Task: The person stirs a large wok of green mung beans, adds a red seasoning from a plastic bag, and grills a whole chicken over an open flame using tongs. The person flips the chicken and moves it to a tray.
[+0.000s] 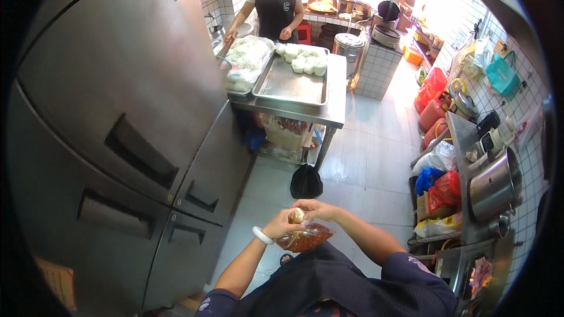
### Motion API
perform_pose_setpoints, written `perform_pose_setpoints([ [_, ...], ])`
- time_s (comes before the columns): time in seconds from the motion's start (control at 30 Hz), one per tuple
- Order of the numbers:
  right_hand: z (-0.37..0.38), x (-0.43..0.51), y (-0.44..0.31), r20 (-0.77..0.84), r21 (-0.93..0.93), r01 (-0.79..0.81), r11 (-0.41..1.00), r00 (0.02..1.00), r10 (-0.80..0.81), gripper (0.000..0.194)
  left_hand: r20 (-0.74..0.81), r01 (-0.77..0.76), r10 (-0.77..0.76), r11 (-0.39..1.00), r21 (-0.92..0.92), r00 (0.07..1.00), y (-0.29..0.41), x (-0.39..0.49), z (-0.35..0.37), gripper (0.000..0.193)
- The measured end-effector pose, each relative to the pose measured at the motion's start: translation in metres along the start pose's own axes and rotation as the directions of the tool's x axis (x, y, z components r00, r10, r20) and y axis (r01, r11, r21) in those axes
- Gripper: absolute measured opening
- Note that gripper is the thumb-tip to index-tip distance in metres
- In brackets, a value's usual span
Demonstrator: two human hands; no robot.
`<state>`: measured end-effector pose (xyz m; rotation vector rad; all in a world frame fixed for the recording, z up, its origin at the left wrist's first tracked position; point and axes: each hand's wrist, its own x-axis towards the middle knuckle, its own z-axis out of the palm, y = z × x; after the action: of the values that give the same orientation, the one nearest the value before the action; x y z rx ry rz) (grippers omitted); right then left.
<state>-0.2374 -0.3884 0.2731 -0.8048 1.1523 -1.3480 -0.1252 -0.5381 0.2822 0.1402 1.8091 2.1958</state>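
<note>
Between my two hands, in front of my dark apron, is a clear plastic bag with reddish-brown contents that I cannot identify more closely. My left hand, with a white band on its wrist, grips the gathered neck of the bag. Up at the bunched top, the fingers of my right hand are closed on the plastic. The bag bulges below my fingers, and its lower end lies close against the apron. Some of my fingertips are hidden behind the plastic.
Steel refrigerator doors rise at left. Ahead, a co-worker stands behind a steel table bearing a metal tray with white portions. A black bag sits on the floor. At right, a steel shelf carries a large pot.
</note>
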Motion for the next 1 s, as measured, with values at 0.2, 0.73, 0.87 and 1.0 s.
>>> perform_pose_setpoints([
  [0.2,-0.06,0.036,0.013,-0.368,-0.475,0.103,0.874,0.879,-0.303,0.024,-0.234,-0.011,0.088,0.95,0.314,0.968,-0.002,0.068,-0.051,0.017],
  [0.73,-0.185,0.122,-0.011,-0.357,-0.452,-0.008,0.892,0.918,-0.173,0.023,-0.369,0.076,0.55,0.482,0.873,0.749,-0.015,0.185,-0.116,0.009],
  [0.87,-0.198,0.14,-0.018,-0.357,-0.739,-0.112,0.664,0.901,-0.245,0.013,-0.447,0.093,0.334,0.706,0.702,0.83,-0.025,0.203,-0.141,0.024],
  [1.0,-0.203,0.158,-0.043,-0.271,-0.805,-0.04,0.591,0.912,-0.309,0.009,-0.526,0.067,0.205,0.89,0.452,0.826,-0.028,0.214,-0.161,0.032],
])
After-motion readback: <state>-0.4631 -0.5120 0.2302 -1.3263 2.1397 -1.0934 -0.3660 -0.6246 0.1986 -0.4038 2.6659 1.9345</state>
